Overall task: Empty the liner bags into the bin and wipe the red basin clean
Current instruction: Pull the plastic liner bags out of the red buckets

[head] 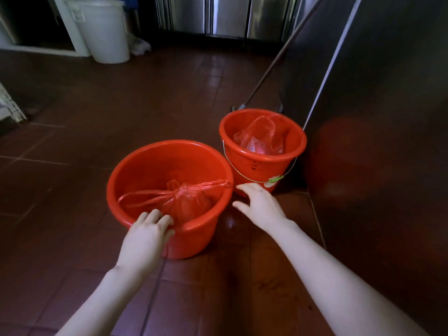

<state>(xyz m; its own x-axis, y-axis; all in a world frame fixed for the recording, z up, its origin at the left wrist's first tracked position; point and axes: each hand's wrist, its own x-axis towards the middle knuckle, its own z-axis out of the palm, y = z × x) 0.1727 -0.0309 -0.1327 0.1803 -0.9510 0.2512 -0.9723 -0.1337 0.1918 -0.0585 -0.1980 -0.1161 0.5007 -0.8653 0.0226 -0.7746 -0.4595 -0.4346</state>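
Observation:
A wide red basin (145, 166) stands on the tiled floor in front of me. Inside it lies a knotted red liner bag (186, 202), its handles stretched across to the rim. My left hand (148, 236) rests on the basin's near rim, fingers curled over the edge. To the right stands a smaller red bucket (261, 163) with a wire handle, holding a second red liner bag (261, 139). My right hand (259, 204) hovers with spread fingers between basin and bucket, holding nothing.
A white lidded bin (104, 30) stands at the far left by a white frame. Steel cabinet fronts (218, 15) line the back. A steel unit (388, 117) rises on the right, with a mop handle (278, 57) leaning against it.

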